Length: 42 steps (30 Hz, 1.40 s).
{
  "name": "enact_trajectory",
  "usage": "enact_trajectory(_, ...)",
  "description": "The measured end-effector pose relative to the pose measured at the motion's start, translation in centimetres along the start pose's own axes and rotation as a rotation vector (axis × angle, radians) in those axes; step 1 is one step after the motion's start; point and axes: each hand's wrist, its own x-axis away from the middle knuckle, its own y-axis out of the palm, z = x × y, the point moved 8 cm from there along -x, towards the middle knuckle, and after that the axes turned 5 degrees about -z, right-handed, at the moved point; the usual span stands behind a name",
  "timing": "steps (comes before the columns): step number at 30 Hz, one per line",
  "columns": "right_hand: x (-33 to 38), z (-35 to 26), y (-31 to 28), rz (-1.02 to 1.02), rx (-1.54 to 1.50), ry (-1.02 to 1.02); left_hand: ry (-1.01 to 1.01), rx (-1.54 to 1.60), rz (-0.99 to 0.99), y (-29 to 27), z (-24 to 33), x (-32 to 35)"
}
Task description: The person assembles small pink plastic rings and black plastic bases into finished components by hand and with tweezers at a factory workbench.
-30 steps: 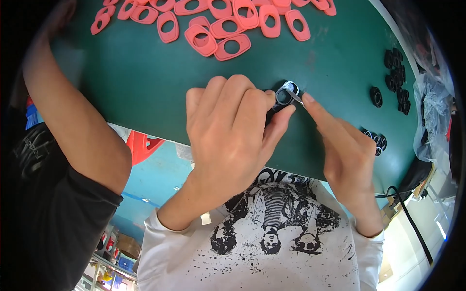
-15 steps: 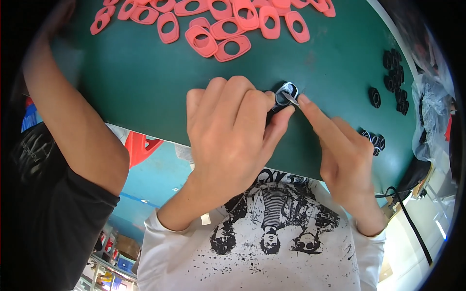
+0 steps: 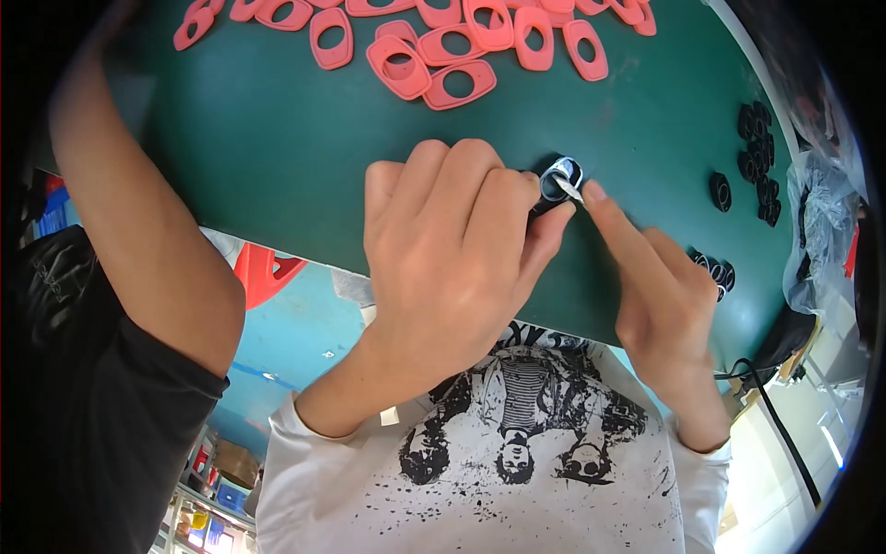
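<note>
Between its thumb and fingers, my left hand (image 3: 452,245) pinches a small black oval ring part (image 3: 579,169) whose open end faces up and shines pale inside. My right hand (image 3: 664,300) has its index finger stretched along a thin pointed metal blade (image 3: 568,188). The blade's tip sits at the opening of the ring part, against its inner edge. Whatever handle the blade has is hidden in my right hand, whose other fingers curl under.
Many pink flat pieces with round holes (image 3: 460,84) lie at the far side of the green table (image 3: 305,185). Black ring parts (image 3: 752,166) stand in groups at the right, beside clear plastic bags (image 3: 817,231). Another person's bare arm (image 3: 148,222) reaches in at the left.
Both hands, the ring part and the blade have shifted slightly to the right in the picture. The pink pieces also sit a little higher and further right in view. Both grips stay the same.
</note>
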Motion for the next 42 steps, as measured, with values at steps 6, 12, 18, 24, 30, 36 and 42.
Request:
enact_trajectory(6, -0.3, -0.8, -0.4, -0.048, 0.028, 0.056, 0.003, -0.002, -0.017, 0.0, -0.1, -0.2)
enact_trajectory(12, -0.7, -2.2, -0.9, -0.152, 0.187, 0.165, 0.019, -0.011, -0.017, 0.0, 0.2, -0.3)
enact_trajectory(18, -0.5, -1.1, -0.6, -0.134, 0.084, 0.124, 0.021, -0.016, -0.016, -0.3, -0.2, -0.4)
enact_trajectory(24, -0.3, -0.5, -0.4, -0.107, -0.106, 0.105, 0.016, -0.003, -0.032, 0.0, -0.1, -0.1)
enact_trajectory(30, -0.6, 0.0, -0.3, -0.107, -0.111, 0.076, -0.005, -0.024, -0.036, 0.1, 0.0, -0.2)
enact_trajectory(36, -0.8, -0.7, -1.0, -0.152, 0.045, 0.129, 0.001, -0.013, -0.044, 0.4, 0.3, -0.4)
enact_trajectory(42, -1.2, -0.2, -0.6, -0.205, 0.002, 0.093, -0.008, -0.036, -0.039, 0.0, 0.0, -0.1)
